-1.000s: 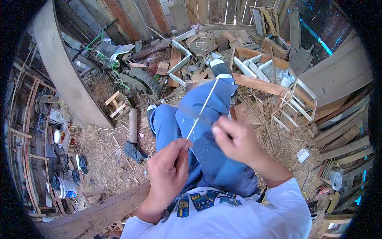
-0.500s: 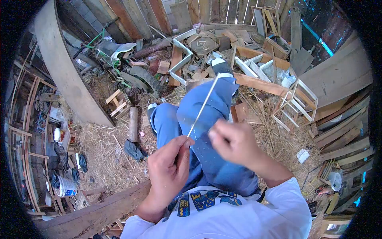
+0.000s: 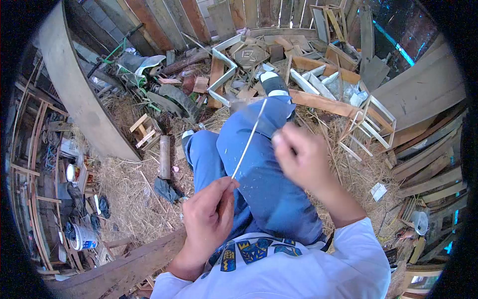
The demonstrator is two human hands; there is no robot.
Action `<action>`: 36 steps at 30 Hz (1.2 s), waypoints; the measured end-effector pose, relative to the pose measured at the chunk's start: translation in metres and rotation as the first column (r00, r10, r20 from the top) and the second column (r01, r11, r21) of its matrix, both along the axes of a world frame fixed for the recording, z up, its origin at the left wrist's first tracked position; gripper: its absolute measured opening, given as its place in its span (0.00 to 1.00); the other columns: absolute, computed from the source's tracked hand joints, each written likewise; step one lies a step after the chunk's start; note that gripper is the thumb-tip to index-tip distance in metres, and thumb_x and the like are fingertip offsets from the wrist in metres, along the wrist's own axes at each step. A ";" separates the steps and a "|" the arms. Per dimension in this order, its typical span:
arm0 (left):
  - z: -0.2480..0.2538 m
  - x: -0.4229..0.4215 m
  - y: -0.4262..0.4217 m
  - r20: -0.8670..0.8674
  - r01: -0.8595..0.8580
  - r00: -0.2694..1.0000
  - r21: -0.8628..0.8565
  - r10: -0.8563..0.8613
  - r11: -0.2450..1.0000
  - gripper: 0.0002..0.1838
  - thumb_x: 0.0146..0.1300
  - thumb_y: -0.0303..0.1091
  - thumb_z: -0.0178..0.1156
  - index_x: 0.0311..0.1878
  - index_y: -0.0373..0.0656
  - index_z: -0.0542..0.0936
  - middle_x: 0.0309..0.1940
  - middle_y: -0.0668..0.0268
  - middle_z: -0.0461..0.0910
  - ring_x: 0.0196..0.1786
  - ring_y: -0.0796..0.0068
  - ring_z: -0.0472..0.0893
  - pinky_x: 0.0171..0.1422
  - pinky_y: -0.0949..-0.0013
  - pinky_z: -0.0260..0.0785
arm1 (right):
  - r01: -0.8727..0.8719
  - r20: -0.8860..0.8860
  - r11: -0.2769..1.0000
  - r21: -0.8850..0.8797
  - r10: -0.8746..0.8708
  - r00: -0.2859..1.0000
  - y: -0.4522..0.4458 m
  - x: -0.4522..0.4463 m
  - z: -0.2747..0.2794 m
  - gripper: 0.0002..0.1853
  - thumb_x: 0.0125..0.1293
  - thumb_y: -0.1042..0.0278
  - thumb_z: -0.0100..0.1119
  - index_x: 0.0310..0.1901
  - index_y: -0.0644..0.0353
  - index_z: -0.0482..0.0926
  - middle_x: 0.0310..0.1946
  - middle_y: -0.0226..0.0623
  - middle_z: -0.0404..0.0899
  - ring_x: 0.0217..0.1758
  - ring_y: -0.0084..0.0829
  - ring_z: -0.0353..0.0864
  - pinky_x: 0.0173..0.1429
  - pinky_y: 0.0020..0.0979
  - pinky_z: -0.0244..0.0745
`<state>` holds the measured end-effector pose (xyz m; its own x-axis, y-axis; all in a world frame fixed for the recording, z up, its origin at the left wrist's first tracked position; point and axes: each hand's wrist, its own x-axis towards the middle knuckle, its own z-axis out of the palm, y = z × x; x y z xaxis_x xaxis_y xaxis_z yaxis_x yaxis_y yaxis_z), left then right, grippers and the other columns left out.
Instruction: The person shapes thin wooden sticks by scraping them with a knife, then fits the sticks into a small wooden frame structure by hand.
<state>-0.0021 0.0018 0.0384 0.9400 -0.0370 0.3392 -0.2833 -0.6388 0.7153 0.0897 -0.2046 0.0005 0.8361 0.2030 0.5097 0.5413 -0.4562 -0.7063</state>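
Observation:
My left hand (image 3: pixel 211 207) pinches the lower end of a thin pale stick (image 3: pixel 249 138) between thumb and fingertips. The stick slants up and away over my blue trouser leg (image 3: pixel 266 184), where small pale flecks lie on the cloth. My right hand (image 3: pixel 302 157) is to the right of the stick, apart from it, with fingers curled closed. It is blurred by motion; a faint greyish smear shows near its fingertips, and what it holds cannot be made out.
Wood offcuts and a white zigzag frame (image 3: pixel 226 67) lie beyond my feet. A wheel (image 3: pixel 181 99) stands to their left. A white slatted frame (image 3: pixel 371 124) is at right. A wooden beam (image 3: pixel 124 259) runs beside me at lower left, near a white bucket (image 3: pixel 82 236). Straw covers the floor.
My right hand has moved slightly up and to the right, away from the stick's lower end. My left hand keeps its pinch on the stick, which has barely shifted.

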 end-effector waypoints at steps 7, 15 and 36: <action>0.000 -0.002 -0.001 0.016 0.000 1.000 0.001 0.000 1.000 0.07 0.67 0.16 0.61 0.46 0.34 0.84 0.31 0.54 0.84 0.27 0.64 0.83 0.34 0.68 0.74 | -0.040 0.049 0.997 -0.060 0.043 0.998 -0.001 -0.009 0.004 0.13 0.72 0.60 0.64 0.31 0.53 0.75 0.20 0.41 0.76 0.22 0.41 0.83 0.26 0.43 0.75; -0.008 -0.004 0.001 -0.114 -0.058 0.992 -0.063 0.050 0.996 0.04 0.73 0.19 0.59 0.43 0.34 0.83 0.28 0.68 0.80 0.28 0.87 0.71 0.32 0.77 0.62 | 0.142 0.037 0.978 -0.151 -0.138 0.990 -0.002 0.000 0.013 0.12 0.75 0.61 0.62 0.33 0.54 0.77 0.23 0.38 0.79 0.26 0.40 0.84 0.29 0.41 0.75; 0.001 -0.008 0.002 -0.213 -0.030 0.977 -0.198 -0.013 0.980 0.10 0.79 0.27 0.56 0.44 0.35 0.85 0.25 0.75 0.75 0.25 0.90 0.68 0.30 0.79 0.57 | -0.078 0.223 0.996 -0.047 0.086 0.971 -0.005 -0.015 0.002 0.07 0.60 0.66 0.75 0.36 0.56 0.86 0.26 0.34 0.82 0.23 0.36 0.82 0.27 0.35 0.74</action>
